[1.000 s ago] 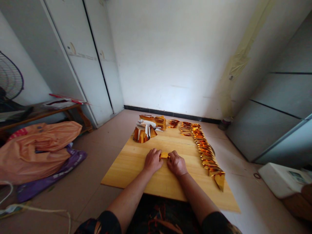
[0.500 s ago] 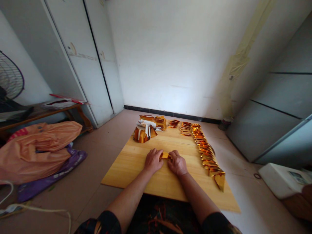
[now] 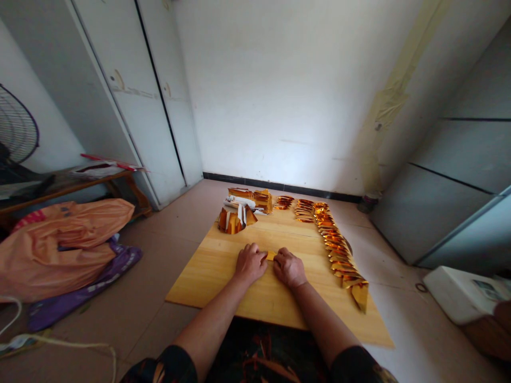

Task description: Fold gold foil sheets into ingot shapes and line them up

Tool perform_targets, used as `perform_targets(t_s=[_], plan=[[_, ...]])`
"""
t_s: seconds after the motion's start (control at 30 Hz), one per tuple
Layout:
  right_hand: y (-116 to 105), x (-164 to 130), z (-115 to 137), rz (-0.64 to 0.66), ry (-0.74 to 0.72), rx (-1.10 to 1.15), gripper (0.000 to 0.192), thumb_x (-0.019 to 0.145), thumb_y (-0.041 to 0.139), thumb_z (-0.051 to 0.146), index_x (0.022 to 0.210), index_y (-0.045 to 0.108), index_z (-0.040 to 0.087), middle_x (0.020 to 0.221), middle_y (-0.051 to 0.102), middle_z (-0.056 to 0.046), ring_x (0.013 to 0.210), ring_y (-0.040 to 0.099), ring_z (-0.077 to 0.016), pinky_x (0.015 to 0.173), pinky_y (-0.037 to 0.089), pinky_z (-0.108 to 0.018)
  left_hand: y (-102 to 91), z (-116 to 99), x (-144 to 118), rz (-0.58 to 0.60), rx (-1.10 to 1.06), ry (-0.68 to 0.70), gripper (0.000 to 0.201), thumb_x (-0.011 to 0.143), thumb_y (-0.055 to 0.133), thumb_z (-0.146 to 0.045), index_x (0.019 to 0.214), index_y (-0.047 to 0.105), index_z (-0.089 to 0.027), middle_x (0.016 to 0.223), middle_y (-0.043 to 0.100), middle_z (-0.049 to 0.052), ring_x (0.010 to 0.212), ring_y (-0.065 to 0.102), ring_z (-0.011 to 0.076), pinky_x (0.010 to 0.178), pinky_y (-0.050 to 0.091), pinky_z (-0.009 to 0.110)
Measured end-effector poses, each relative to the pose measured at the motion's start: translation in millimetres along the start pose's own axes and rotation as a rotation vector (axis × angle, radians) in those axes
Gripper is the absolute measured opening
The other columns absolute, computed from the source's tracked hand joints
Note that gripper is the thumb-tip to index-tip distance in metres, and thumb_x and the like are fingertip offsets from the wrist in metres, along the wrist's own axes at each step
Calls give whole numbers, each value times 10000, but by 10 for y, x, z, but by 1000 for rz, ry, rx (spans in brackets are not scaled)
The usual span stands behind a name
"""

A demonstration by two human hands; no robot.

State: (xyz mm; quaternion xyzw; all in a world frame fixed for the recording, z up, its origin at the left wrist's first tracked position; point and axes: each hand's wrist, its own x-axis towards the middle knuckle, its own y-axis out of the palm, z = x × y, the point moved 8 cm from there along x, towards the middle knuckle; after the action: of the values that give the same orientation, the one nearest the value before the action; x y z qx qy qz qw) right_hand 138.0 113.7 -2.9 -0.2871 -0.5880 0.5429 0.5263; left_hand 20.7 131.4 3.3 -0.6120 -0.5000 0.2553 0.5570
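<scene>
Between my two hands is a small piece of gold foil paper (image 3: 270,256), low over the middle of the wooden board (image 3: 215,266). My left hand (image 3: 251,263) has its fingers closed on the left end of it. On the right end, the curled fingers of my right hand (image 3: 289,267) grip it too. Both hands hide most of the paper, so its folds cannot be made out. A long row of folded gold foil pieces (image 3: 337,242) runs down the board's right side. Flat sheets of gold paper (image 3: 233,221) lie at the far left, some with white sides showing.
Two shorter groups of folded gold pieces (image 3: 304,210) sit near the board's far edge. Left on the floor are an orange cloth (image 3: 67,250) and a purple bag (image 3: 85,290). A white box (image 3: 465,295) stands at right, a grey cabinet (image 3: 131,96) at back left.
The gold paper between my hands now shows as a narrower, flatter strip. My right-hand fingers have shifted slightly over its end; my left hand has barely moved.
</scene>
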Motion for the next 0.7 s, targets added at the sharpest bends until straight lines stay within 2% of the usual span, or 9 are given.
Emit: perform_targets(t_s=[0.17, 0.5, 0.7], plan=[[-42, -44, 15, 5, -61, -18, 223, 894, 435, 232, 801, 637, 221, 880, 617, -32, 804, 561, -127, 701, 398, -203, -65, 16, -42, -1, 45, 64, 286, 845, 501, -371, 1093, 643, -351, 968, 540, 55, 957, 451, 231, 786, 363, 360], [-62, -56, 8, 23, -75, 26, 223, 892, 443, 183, 801, 645, 213, 884, 634, -33, 834, 565, -131, 768, 417, -203, -67, 88, -102, 21, 37, 54, 333, 829, 533, -386, 1152, 616, -388, 1135, 544, 48, 1044, 437, 241, 852, 342, 381], [-70, -63, -55, 21, -50, 49, 232, 885, 432, 163, 795, 643, 200, 908, 644, -43, 848, 580, -131, 773, 430, -204, -96, 205, -129, 23, 14, 27, 337, 815, 549, -399, 1143, 625, -387, 1178, 551, 46, 1077, 438, 252, 874, 345, 394]])
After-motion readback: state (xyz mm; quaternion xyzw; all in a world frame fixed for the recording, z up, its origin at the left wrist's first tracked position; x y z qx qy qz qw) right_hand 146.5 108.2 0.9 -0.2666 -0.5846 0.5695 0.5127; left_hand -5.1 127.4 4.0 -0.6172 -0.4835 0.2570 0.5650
